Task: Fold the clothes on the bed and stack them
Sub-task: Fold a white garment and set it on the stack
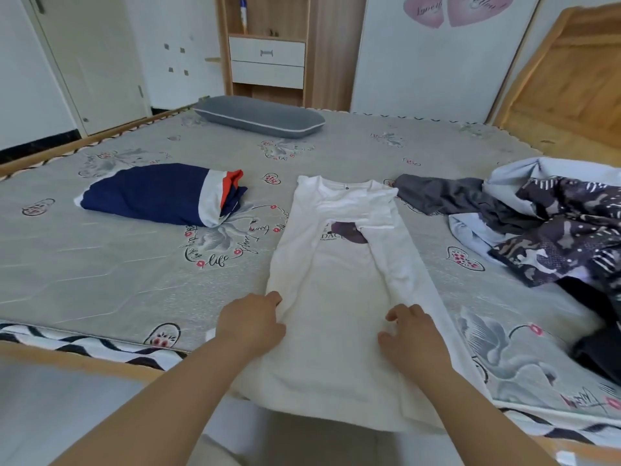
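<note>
The white shirt (339, 284) lay flat on the bed (134, 264), its hem hanging over the near edge, both sides folded inward over a dark print reading "DAC". The bed's cover read "life". The left hand (252, 319) pinched the shirt's left fold; the right hand (415, 334) rested on it, fingers loosely spread. A folded navy shirt (158, 195) lay left.

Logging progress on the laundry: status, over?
Both hands, left and right, on white shirt, sleeves folded in. Navy garment already folded. Unfolded pile waits right.
</note>
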